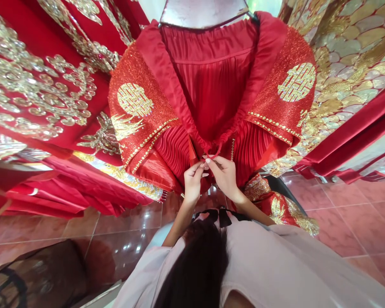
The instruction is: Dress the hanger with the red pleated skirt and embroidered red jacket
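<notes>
A red pleated garment [173, 145] with glittery shoulder panels and round gold emblems hangs wide at the neck. Its gathered collar [176, 85] narrows to a V, where a thin red drawstring [216, 155] comes out. Just below that point my left hand [194, 177] pinches the drawstring between closed fingertips. Right beside it, my right hand [223, 172] is closed on the drawstring as well, and the fingertips of both hands nearly meet. The exact loop or knot between the fingers is too small to make out.
Red cloth with silver-gold beadwork [45, 90] hangs at the left. Gold scale-patterned cloth [359, 55] hangs at the right. A dark hanger [254, 17] shows at the neckline. Folded red-gold fabric [277, 205] lies low by my right arm. A brown bag [48, 269] is at lower left.
</notes>
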